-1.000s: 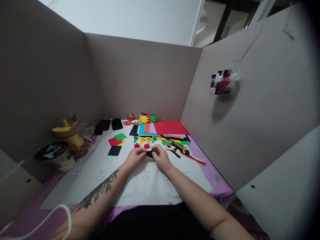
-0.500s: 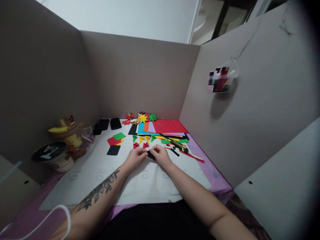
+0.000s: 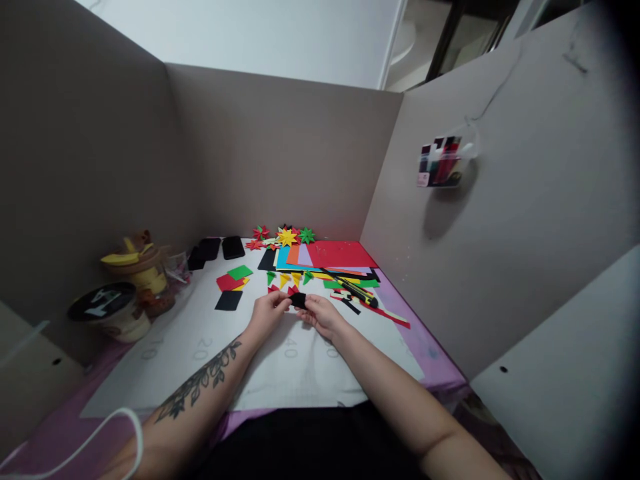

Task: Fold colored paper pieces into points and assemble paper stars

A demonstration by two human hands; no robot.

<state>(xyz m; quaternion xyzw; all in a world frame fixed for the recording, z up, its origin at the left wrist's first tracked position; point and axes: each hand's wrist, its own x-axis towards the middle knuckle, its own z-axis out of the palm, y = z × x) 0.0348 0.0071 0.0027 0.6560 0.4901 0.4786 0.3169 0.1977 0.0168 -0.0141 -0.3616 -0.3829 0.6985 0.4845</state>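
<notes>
Between both hands a small piece of black paper [image 3: 298, 300] is held just above the white sheet. My left hand [image 3: 270, 312] pinches its left edge, and my right hand [image 3: 320, 315] grips its right side. Beyond the hands lie small folded pieces: red [image 3: 293, 290], yellow [image 3: 284, 280] and green [image 3: 271, 277]. To the left, a black square [image 3: 229, 301] rests near red [image 3: 229, 283] and green squares [image 3: 240, 272].
A cutter [image 3: 363, 293] and paper strips [image 3: 395, 317] lie right of the hands. Coloured sheets [image 3: 340, 255] and paper stars [image 3: 287, 237] are at the back. Tubs [image 3: 120, 320] and a pot [image 3: 150, 277] stand left. A clear container [image 3: 443, 163] hangs on the right wall.
The black paper has been raised slightly and turned, showing more of its surface between the hands. My right hand has rotated, with its lower fingers now visible beneath.
</notes>
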